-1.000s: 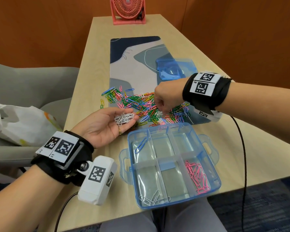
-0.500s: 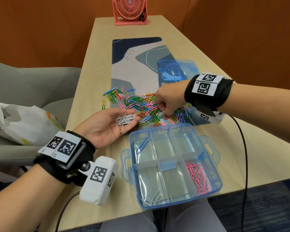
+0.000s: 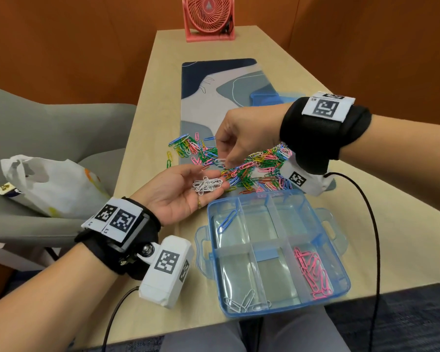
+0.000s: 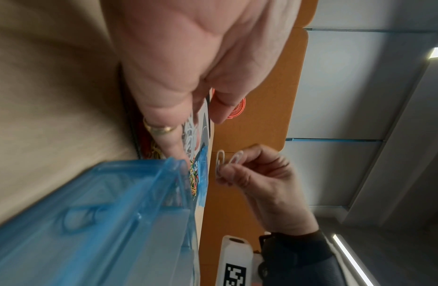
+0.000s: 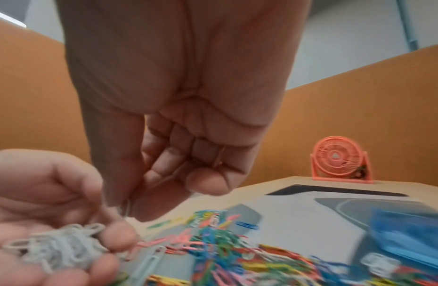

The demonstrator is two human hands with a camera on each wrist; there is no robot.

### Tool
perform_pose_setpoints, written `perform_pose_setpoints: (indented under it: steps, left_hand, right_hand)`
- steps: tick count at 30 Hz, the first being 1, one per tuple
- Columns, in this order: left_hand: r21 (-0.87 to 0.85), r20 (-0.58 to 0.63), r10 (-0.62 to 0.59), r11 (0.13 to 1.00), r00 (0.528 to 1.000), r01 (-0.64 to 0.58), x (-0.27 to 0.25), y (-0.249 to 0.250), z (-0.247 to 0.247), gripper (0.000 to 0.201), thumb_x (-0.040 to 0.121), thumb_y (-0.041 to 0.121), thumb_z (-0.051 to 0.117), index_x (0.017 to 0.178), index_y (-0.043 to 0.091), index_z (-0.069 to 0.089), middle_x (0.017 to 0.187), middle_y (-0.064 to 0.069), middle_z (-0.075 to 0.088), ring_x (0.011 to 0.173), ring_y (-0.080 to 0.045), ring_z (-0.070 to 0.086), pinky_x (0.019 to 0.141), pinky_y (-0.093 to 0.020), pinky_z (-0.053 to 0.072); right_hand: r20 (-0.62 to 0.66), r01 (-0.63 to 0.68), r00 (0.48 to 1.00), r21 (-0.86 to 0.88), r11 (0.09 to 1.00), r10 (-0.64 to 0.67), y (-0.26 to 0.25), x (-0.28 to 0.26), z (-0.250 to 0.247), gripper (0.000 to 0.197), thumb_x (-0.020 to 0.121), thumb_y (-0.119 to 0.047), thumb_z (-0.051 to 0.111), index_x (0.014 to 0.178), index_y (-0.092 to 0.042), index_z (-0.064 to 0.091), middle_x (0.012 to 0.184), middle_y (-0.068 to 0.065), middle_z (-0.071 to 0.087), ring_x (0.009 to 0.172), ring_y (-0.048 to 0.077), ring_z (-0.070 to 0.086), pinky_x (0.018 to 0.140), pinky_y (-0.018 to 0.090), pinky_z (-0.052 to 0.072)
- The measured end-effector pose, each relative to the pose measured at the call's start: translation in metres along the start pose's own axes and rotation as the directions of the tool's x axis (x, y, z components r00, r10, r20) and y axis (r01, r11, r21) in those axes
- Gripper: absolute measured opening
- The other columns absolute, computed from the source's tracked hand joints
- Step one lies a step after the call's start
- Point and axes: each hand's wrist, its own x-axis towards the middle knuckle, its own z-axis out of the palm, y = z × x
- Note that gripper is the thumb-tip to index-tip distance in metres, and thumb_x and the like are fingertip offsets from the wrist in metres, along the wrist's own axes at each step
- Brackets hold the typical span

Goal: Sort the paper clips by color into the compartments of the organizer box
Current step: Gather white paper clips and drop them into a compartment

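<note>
Tabletop (image 3: 391,224) of pale wood carries a patterned desk mat (image 3: 214,97), and at your near edge sits the blue organizer box (image 3: 338,252), lid off. Its compartments hold pink clips (image 3: 313,275) at near right, a few white clips (image 3: 241,302) at near left and one blue clip (image 3: 226,221) at far left; the others look empty. Unsorted multicoloured pile (image 3: 241,166) lies on the mat just beyond the box, so the sort is judged far from complete. Your left hand (image 3: 178,196) is palm up beside the box, fingers relaxed and spread, cradling a loose heap of white paper clips (image 3: 207,185) without gripping them. Your right hand (image 3: 241,141) hovers above that palm, thumb and forefinger pinched on two white paper clips (image 4: 227,161), the remaining fingers curled in. Handling assessment: these clips are light, stiff coated wire, smooth enough to slip, and their loops are likely to snag one another in a heap. Take each by its looped end in a fingertip pinch. Keep the left palm level, as a tilt would probably shed the heap. Tip it low over the near-left compartment when emptying.
</note>
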Motion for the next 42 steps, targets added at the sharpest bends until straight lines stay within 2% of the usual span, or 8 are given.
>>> perform_pose_setpoints:
  steps: [5, 8, 10, 15, 21, 27, 35, 42]
  left_hand:
    - [-0.07, 0.028, -0.027, 0.997, 0.999, 0.029, 0.0, 0.001, 0.0, 0.038, 0.098, 0.012, 0.035, 0.12, -0.014, 0.051, 0.123, -0.024, 0.059, 0.084, -0.04, 0.067, 0.078, -0.045, 0.053]
    - [-0.087, 0.012, -0.023, 0.996, 1.0, 0.024, 0.0, 0.002, -0.002, 0.035, 0.099, 0.012, 0.034, 0.11, -0.014, 0.055, 0.113, -0.027, 0.062, 0.079, -0.041, 0.068, 0.076, -0.046, 0.053]
    - [-0.066, -0.009, -0.019, 0.998, 1.0, 0.018, 0.001, 0.002, -0.003, 0.035, 0.1, 0.012, 0.034, 0.103, -0.014, 0.057, 0.103, -0.029, 0.062, 0.075, -0.04, 0.069, 0.074, -0.044, 0.054]
    - [-0.031, -0.02, 0.003, 1.0, 1.0, -0.004, 0.0, 0.003, -0.007, 0.029, 0.099, 0.006, 0.034, 0.105, -0.011, 0.056, 0.097, -0.027, 0.064, 0.074, -0.035, 0.071, 0.072, -0.038, 0.057]
    - [-0.014, -0.023, 0.015, 1.0, 1.0, -0.015, -0.001, 0.004, -0.006, 0.028, 0.098, 0.003, 0.033, 0.106, -0.01, 0.057, 0.098, -0.027, 0.064, 0.075, -0.034, 0.071, 0.073, -0.037, 0.057]
    - [-0.01, -0.021, 0.018, 1.0, 1.0, -0.018, -0.002, 0.005, -0.006, 0.03, 0.099, 0.004, 0.032, 0.11, -0.011, 0.056, 0.099, -0.028, 0.064, 0.077, -0.034, 0.071, 0.072, -0.037, 0.058]
    - [0.002, -0.027, 0.023, 1.0, 0.999, -0.023, -0.002, 0.005, -0.006, 0.03, 0.098, 0.004, 0.033, 0.109, -0.011, 0.057, 0.1, -0.027, 0.064, 0.079, -0.033, 0.071, 0.077, -0.038, 0.056]
    - [0.012, -0.026, 0.024, 1.0, 0.999, -0.024, -0.002, 0.006, -0.009, 0.031, 0.099, 0.005, 0.033, 0.109, -0.01, 0.058, 0.099, -0.026, 0.065, 0.08, -0.033, 0.071, 0.077, -0.037, 0.056]
  right_hand:
    - [0.041, 0.072, 0.997, -0.015, 0.997, -0.072, -0.02, 0.009, 0.008, 0.013, 0.081, -0.016, 0.072, 0.093, -0.016, 0.074, 0.066, -0.007, 0.068, 0.059, 0.003, 0.06, 0.068, 0.019, 0.05]
    - [0.026, 0.058, 0.998, -0.01, 0.998, -0.058, -0.017, 0.006, 0.006, 0.015, 0.084, -0.014, 0.068, 0.097, -0.017, 0.073, 0.068, -0.006, 0.069, 0.064, 0.007, 0.063, 0.066, 0.019, 0.05]
    - [0.01, 0.027, 1.0, -0.036, 0.999, -0.026, -0.008, 0.002, 0.003, 0.013, 0.085, -0.014, 0.068, 0.095, -0.019, 0.073, 0.067, -0.008, 0.069, 0.061, 0.003, 0.061, 0.062, 0.014, 0.047]
    - [0.094, -0.079, 0.99, -0.229, 0.97, 0.102, 0.023, -0.01, 0.012, 0.009, 0.082, -0.015, 0.07, 0.089, -0.019, 0.072, 0.069, -0.012, 0.063, 0.061, 0.0, 0.054, 0.055, 0.008, 0.04]
    - [0.129, -0.108, 0.98, -0.304, 0.947, 0.153, 0.041, -0.014, 0.026, 0.005, 0.081, -0.018, 0.072, 0.084, -0.018, 0.069, 0.064, -0.017, 0.057, 0.06, -0.003, 0.05, 0.056, 0.015, 0.038]
    - [0.107, -0.111, 0.982, -0.334, 0.936, 0.154, 0.05, -0.013, 0.022, 0.008, 0.081, -0.013, 0.071, 0.087, -0.016, 0.067, 0.071, -0.013, 0.057, 0.071, 0.008, 0.052, 0.059, 0.014, 0.038]
    - [0.114, -0.056, 0.989, -0.298, 0.953, 0.094, 0.043, -0.011, 0.026, 0.003, 0.083, -0.018, 0.069, 0.082, -0.02, 0.066, 0.069, -0.013, 0.058, 0.064, 0.003, 0.051, 0.058, 0.018, 0.04]
    - [0.114, -0.087, 0.983, -0.396, 0.914, 0.143, 0.047, -0.01, 0.02, 0.011, 0.085, -0.009, 0.063, 0.088, -0.018, 0.068, 0.074, -0.012, 0.056, 0.068, 0.005, 0.05, 0.057, 0.012, 0.037]
